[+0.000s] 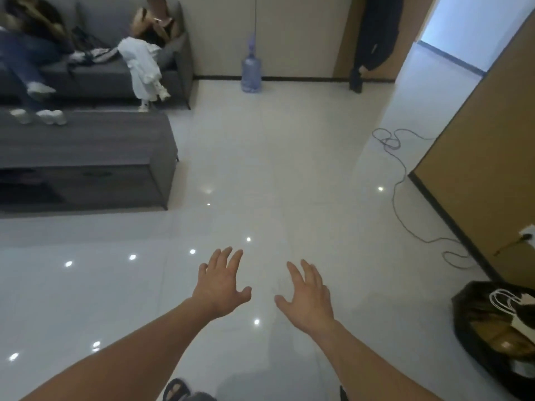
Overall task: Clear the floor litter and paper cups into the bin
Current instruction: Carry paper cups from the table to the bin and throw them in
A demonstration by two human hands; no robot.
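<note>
Your left hand (221, 285) and your right hand (308, 296) are both spread wide, and they hold nothing. They hang over the shiny floor (289, 169), to the left of the bin (461, 314). The bin has a black bag in it and some paper rubbish. I see no cups or litter on the floor near the bin. Paper cups are probably light and easy to squash, so hold one softly round its side. Small scraps need just a little pinch.

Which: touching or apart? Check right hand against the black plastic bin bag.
Apart. Head view shows white floor between the right hand and the black plastic bin bag.
</note>
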